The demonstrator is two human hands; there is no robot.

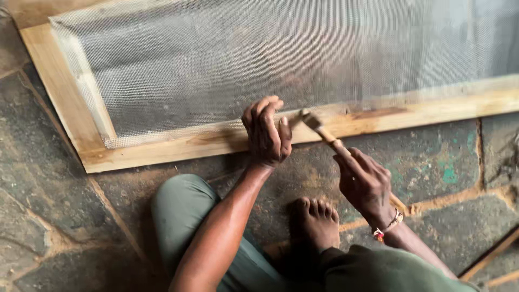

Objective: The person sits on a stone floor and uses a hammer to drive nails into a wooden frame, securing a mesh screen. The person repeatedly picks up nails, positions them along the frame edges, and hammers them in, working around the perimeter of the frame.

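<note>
A wooden frame [178, 145] covered with fine wire mesh [259, 59] lies on the stone floor in front of me. My left hand [266, 132] rests on the frame's near rail, fingers curled at the mesh edge. My right hand [365, 181] grips the wooden handle of a hammer [323, 131]. The hammer's head is next to my left fingertips, over the rail. A bead bracelet circles my right wrist.
The floor is made of irregular dark stone slabs [48, 216] with sandy joints. My bent knee in green trousers [184, 208] and my bare foot [313, 224] are just below the frame. A thin wooden strip [489, 254] lies at the lower right.
</note>
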